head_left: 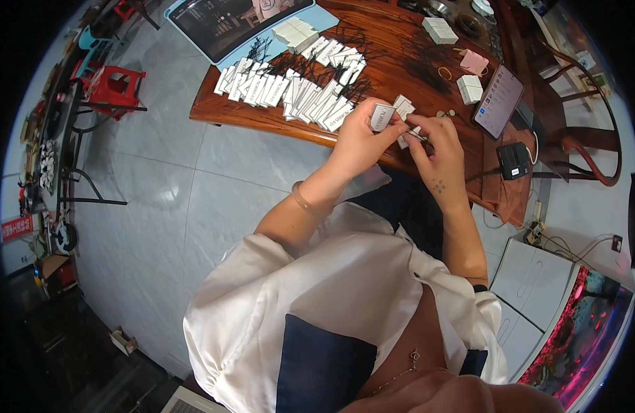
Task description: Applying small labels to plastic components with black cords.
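Observation:
Over the near edge of the wooden table, my left hand (pixel 357 143) grips a small white hang tag (pixel 382 118) with dark print between thumb and fingers. My right hand (pixel 441 153) meets it from the right, fingertips pinched together close to the tag; a thin dark bit shows at them, too small to name. Just behind the hands lie more pale tags (pixel 403 105). To the left, rows of white hang tags (pixel 317 103) overlap on the table, with black strings (pixel 259 48) tangled among them.
A screen in a light blue case (pixel 324 19) and a tag stack (pixel 295 33) stand at the far left of the wooden table (pixel 383 51). Rightward are another tag stack (pixel 470 89), a propped tablet (pixel 498 102) and a black box (pixel 514 161). A red stool (pixel 116 88) stands left.

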`<action>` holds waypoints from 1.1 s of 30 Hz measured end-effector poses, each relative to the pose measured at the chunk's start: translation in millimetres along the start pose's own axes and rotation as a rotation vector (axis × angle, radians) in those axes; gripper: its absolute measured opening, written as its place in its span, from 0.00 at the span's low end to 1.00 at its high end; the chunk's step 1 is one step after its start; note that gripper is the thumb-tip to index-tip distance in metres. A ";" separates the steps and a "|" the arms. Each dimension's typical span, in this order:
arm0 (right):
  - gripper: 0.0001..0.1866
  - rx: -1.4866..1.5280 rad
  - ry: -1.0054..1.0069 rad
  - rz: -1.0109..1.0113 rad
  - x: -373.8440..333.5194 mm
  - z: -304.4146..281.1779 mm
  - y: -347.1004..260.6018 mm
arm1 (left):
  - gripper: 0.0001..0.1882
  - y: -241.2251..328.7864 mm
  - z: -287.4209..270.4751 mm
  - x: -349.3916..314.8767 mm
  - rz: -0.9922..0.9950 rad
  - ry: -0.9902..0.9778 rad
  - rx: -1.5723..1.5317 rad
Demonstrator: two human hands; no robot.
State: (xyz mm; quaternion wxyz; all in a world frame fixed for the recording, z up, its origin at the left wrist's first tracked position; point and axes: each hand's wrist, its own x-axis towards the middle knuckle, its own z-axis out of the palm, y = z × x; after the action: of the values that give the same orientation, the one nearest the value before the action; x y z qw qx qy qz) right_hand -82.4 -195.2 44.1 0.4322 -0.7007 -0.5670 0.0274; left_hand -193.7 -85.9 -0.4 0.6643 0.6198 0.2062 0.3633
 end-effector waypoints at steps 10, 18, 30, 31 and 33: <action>0.09 -0.287 0.182 -0.300 3.5 -3.7 7.4 | 0.10 4.7 3.9 -0.4 -0.162 -0.034 -0.280; 0.08 -0.067 0.224 -0.224 13.7 11.2 1.5 | 0.07 -2.9 7.2 -5.1 -0.171 -0.128 -0.269; 0.07 -0.238 0.281 -0.295 17.6 19.6 4.2 | 0.07 10.4 9.9 -11.0 -0.006 -0.034 0.314; 0.07 -0.261 0.281 -0.292 17.2 20.2 3.5 | 0.07 10.8 9.7 -10.9 -0.026 -0.042 0.386; 0.06 -0.286 0.281 -0.289 16.6 20.3 2.4 | 0.07 5.5 9.6 -9.9 0.173 -0.010 0.517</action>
State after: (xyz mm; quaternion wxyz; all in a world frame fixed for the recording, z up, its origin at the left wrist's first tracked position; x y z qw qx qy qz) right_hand -85.4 -169.9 37.4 0.4028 -0.6632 -0.5938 -0.2129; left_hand -194.4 -99.9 4.6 0.4514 0.7859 0.2351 0.3511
